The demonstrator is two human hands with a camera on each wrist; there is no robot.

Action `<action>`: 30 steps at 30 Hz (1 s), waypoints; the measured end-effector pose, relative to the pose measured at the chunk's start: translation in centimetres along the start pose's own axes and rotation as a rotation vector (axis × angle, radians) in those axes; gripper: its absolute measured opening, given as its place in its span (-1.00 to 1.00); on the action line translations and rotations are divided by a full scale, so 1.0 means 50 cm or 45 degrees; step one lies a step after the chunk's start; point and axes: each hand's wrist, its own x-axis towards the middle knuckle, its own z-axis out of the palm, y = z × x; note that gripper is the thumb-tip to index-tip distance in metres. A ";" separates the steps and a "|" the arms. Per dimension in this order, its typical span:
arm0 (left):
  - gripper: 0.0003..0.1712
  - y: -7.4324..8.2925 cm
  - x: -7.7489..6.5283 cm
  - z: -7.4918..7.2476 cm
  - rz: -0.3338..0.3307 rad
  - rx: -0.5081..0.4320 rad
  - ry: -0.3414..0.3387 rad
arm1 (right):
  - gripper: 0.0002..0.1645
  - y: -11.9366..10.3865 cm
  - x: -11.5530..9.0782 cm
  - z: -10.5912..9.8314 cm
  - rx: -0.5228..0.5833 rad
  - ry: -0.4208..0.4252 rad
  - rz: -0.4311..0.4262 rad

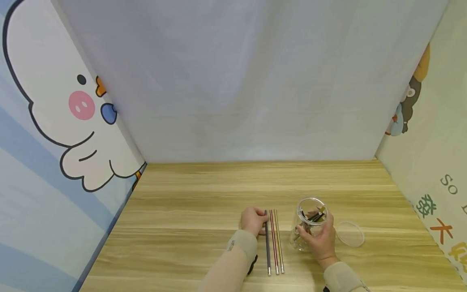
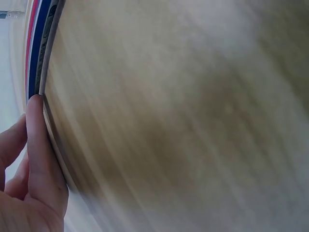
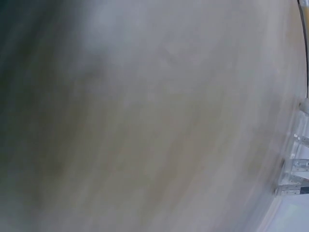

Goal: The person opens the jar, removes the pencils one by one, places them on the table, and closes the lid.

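Note:
In the head view three pencils lie side by side on the wooden table: a dark blue pencil (image 1: pixel 268 251), a red pencil (image 1: pixel 274 247) and a yellow pencil (image 1: pixel 279 247), with silvery ends toward the person. My left hand (image 1: pixel 252 221) pinches the dark blue pencil near its far end. Close up in the left wrist view, fingertips (image 2: pixel 35 104) meet that pencil's side. To the right, my right hand (image 1: pixel 322 239) grips a clear jar (image 1: pixel 296 237), thumb at its near side. Several dark sticks (image 1: pixel 314 217) with pale ends lean inside. The right wrist view does not show the hand.
A translucent round ring or lid (image 1: pixel 351 234) lies just right of the jar. The wooden table (image 1: pixel 204 182) reaches back to a pale cloth wall (image 1: pixel 233 101). Printed panels (image 1: pixel 47 81) border it on both sides.

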 end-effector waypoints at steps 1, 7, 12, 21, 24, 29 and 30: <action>-0.92 0.000 0.000 0.000 -0.004 0.001 0.002 | -0.10 -0.007 0.002 0.000 -0.001 0.000 -0.001; -0.90 -0.003 -0.001 0.000 0.010 0.005 0.016 | -0.18 -0.058 0.019 0.000 0.014 0.002 -0.010; -0.91 -0.007 0.002 0.004 0.020 0.013 0.037 | -0.13 -0.020 0.006 0.002 0.008 0.004 -0.012; -0.91 -0.009 0.005 0.010 0.023 0.004 0.032 | -0.07 0.009 -0.003 -0.001 -0.018 -0.003 0.018; -0.91 -0.011 0.004 0.009 0.034 0.009 0.041 | -0.07 0.006 -0.002 -0.001 -0.010 0.002 0.015; -0.90 -0.012 0.003 0.008 0.041 0.004 0.038 | -0.07 0.008 -0.005 0.000 0.002 0.002 -0.008; -0.90 -0.012 0.004 0.008 0.039 0.002 0.035 | -0.07 0.009 -0.005 0.001 0.001 0.006 -0.004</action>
